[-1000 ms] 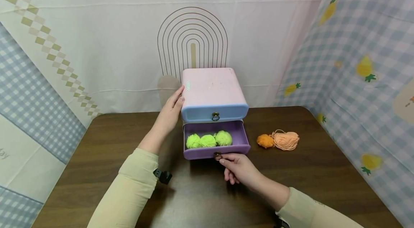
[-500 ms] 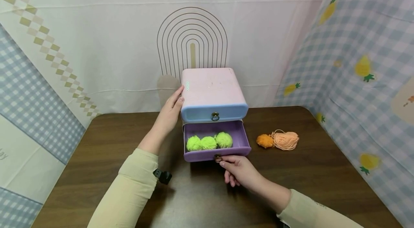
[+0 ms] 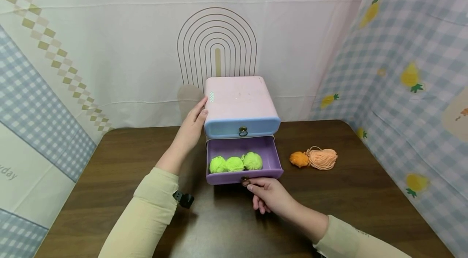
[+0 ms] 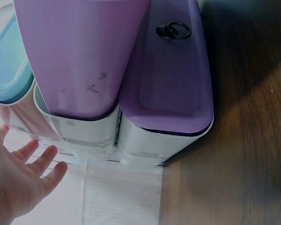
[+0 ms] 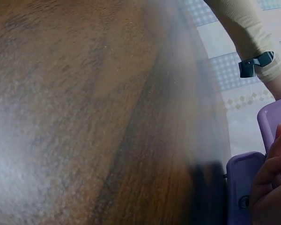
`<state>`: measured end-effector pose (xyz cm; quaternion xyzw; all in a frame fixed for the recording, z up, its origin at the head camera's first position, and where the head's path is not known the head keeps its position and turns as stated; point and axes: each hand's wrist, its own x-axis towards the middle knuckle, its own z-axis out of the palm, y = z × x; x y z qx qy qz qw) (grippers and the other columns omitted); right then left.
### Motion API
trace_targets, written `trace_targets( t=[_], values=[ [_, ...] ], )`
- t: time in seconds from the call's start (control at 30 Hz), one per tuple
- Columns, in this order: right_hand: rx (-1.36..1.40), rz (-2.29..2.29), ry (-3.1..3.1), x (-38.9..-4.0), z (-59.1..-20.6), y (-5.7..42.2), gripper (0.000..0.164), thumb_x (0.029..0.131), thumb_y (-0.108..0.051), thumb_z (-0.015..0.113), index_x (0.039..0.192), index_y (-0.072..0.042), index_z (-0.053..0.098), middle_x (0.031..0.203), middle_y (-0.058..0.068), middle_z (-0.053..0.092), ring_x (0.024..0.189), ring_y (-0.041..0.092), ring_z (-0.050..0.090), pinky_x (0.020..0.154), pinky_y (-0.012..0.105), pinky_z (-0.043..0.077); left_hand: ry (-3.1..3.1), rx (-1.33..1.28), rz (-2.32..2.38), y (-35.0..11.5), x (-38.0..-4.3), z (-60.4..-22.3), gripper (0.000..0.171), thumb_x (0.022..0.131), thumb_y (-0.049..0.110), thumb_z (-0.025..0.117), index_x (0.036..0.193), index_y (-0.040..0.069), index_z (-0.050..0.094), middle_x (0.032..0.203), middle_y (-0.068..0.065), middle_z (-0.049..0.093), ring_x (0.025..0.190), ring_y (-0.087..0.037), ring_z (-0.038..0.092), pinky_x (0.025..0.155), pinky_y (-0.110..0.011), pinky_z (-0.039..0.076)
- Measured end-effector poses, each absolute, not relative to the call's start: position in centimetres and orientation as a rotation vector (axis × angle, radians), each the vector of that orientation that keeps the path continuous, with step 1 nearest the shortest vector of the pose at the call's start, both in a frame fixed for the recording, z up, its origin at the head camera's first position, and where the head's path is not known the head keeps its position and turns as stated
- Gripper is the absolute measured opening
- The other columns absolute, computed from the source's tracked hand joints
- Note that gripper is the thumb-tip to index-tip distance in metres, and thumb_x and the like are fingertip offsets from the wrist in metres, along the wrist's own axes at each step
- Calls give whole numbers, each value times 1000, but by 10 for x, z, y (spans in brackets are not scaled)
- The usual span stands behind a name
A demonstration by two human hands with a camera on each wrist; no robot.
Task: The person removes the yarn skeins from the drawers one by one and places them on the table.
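Observation:
A small drawer cabinet (image 3: 239,97) with a pink top stands at the back of the table. Its purple drawer (image 3: 223,178) is pulled well out, and three lime-green yarn balls (image 3: 235,164) lie inside along the front. My right hand (image 3: 272,196) pinches the drawer's ring pull (image 3: 245,182) between thumb and index finger, the other fingers curled below. Against the cabinet's left side rests my left hand (image 3: 189,128), fingers extended. The left wrist view shows a second purple drawer (image 4: 173,79), closed, beneath the pulled-out one. Above them the blue drawer (image 3: 223,129) is closed.
Right of the cabinet lie an orange yarn ball (image 3: 299,159) and a peach yarn skein (image 3: 322,159) on the brown wooden table (image 3: 142,160). A white patterned cloth (image 3: 139,55) hangs behind, and a blue checked cloth (image 3: 395,87) at the right.
The purple drawer has come slightly further out toward me, with my right hand moving along on its ring pull. The yarn balls came with it. My left hand stays on the cabinet's side.

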<state>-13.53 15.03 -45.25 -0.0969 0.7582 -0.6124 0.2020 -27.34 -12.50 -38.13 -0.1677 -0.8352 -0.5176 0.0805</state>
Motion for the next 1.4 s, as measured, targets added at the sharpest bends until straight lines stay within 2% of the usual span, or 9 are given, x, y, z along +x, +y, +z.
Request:
trace_targets(
  t=[0.57,1.1,1.4],
  values=[
    [-276,-1680,2140,-133,-450,151,39,102,-20,56,130,6,60,57,1,61,40,5,50,38,21,36,-2478,-516,-1552,-125,-274,-381,56,106,50,35,158,30,29,162,-8,24,148,-26,22,118,-51,19],
    [-304,-1686,2067,-130,-448,155,38,102,-17,56,129,10,56,59,2,60,42,7,52,37,20,36,-2480,-519,-1565,-124,-275,-381,56,106,50,34,157,30,28,162,-4,24,148,-23,21,118,-48,19],
    [-327,-1656,2043,-131,-453,159,42,102,-21,56,129,12,53,62,3,62,42,9,53,37,21,37,-2484,-510,-1558,-125,-275,-382,56,105,51,34,157,31,28,162,-6,25,147,-23,22,118,-49,19]
  ],
)
